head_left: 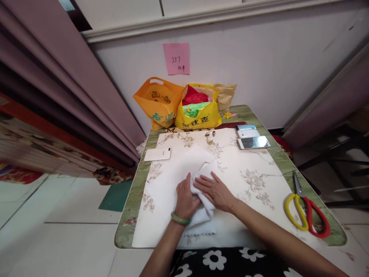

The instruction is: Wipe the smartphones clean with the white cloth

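Observation:
A white cloth lies partly folded in the middle of the table, with a zigzag edge towards me. Flat on its folded upper part rests my right hand, fingers stretched out. My left hand, a green bangle on its wrist, touches the cloth from the left side. Its index finger points away from me and its thumb stands apart, beside the fold. Part of the cloth is hidden under both hands. More smooth white material spreads out to the left of them.
Large scissors with yellow and red handles lie at the right edge. Phones include a white one at left and another at right. A small bottle stands farther back, before an orange bag and a filled yellow bag.

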Demonstrator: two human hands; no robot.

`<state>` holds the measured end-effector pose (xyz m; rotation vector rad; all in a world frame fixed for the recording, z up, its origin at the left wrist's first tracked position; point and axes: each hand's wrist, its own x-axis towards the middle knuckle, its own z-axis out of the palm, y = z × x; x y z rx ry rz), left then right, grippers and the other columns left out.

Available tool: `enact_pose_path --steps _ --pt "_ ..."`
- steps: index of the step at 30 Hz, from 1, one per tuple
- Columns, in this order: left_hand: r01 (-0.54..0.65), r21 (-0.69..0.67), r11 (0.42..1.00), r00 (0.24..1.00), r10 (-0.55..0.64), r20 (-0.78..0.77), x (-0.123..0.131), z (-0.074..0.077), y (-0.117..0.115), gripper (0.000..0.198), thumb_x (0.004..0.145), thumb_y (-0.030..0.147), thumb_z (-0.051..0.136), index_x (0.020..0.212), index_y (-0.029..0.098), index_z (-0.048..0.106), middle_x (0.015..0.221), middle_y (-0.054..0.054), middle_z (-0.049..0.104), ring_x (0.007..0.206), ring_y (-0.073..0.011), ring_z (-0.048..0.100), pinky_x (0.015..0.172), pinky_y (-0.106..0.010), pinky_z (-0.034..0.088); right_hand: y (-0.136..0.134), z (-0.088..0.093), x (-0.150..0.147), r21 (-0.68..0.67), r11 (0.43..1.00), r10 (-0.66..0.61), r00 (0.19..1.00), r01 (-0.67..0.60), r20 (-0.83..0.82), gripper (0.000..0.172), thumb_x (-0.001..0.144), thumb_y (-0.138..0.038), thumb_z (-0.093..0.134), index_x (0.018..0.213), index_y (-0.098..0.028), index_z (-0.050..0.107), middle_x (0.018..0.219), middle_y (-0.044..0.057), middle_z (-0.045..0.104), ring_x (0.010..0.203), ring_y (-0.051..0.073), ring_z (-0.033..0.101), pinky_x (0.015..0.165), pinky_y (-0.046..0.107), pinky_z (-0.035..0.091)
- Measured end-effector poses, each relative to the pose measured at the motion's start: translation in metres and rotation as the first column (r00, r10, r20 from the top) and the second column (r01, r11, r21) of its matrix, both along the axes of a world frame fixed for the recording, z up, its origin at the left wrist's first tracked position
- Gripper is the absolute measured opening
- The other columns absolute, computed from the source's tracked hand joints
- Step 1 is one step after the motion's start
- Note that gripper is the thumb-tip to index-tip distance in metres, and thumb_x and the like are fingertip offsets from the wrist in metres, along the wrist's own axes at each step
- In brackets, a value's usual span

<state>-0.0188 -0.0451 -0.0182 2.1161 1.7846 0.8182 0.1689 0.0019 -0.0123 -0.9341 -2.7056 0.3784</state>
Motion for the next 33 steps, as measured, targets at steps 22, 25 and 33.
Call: enact_pose_path --steps 22,25,33 --pt "-0.150 0.042 0.988 0.983 0.154 -0.103 0.007 0.013 -0.007 0.040 0.073 0.035 0.066 0.108 0.018 0.054 0.110 -0.011 0.055 0.106 -0.0297 0.049 0.094 -0.045 0.037 0.019 -0.006 -0.004 0.017 0.973 -0.229 0.973 0.229 0.024 0.054 0.098 -0.039 0.037 0.149 -0.022 0.031 0.153 0.004 0.033 0.141 0.021 0.030 0.116 0.043 0.019" --pt "-0.161 0.047 0.986 0.983 0.165 -0.082 0.007 0.014 -0.007 0.038 0.075 0.035 0.065 0.107 0.019 0.054 0.110 -0.011 0.055 0.106 -0.0288 0.049 0.093 -0.044 0.039 0.024 -0.011 -0.006 0.065 0.929 -0.367 0.930 0.364 0.034 0.057 0.098 -0.041 0.036 0.149 -0.017 0.030 0.153 0.008 0.031 0.141 0.024 0.028 0.115 0.045 0.019" --pt "-0.162 0.075 0.984 0.979 0.151 0.135 0.004 0.007 -0.007 0.055 0.075 0.030 0.067 0.124 0.019 0.045 0.119 -0.012 0.056 0.108 -0.0278 0.055 0.093 -0.043 0.044 0.000 -0.017 0.020 0.083 0.851 -0.500 0.848 0.519 -0.175 0.042 0.098 -0.026 0.032 0.133 -0.018 0.054 0.137 0.009 0.055 0.126 0.023 0.050 0.116 0.048 0.015"
